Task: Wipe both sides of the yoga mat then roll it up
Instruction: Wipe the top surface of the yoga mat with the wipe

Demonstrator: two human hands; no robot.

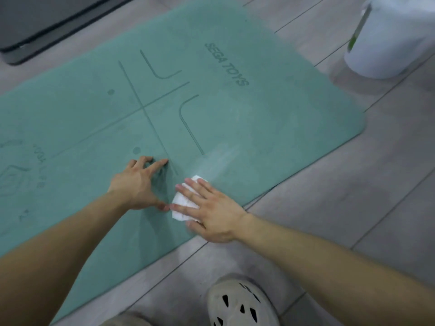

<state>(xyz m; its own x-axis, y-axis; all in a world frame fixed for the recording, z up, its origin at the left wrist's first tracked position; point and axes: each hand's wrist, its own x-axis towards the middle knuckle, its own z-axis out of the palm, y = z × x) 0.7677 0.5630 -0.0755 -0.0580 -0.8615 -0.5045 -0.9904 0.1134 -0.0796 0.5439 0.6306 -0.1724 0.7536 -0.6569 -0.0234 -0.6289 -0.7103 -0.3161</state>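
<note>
Yoga mat is flat on the floor, printed side up. Right hand presses a white cloth near the mat's front edge, fingers straight. Left hand is just beside it, fingers spread, tips on the mat, holding nothing.

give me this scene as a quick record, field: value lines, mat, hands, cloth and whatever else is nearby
mat: teal yoga mat, unrolled flat on the floor, printed side up
left hand: fingertips spread, pressing on the mat
right hand: fingers straight, pressing a white cloth onto the mat near its edge
nearby: white tub on the floor past the mat's corner; shoe at the bottom
stage: wiping, not yet rolled
</note>
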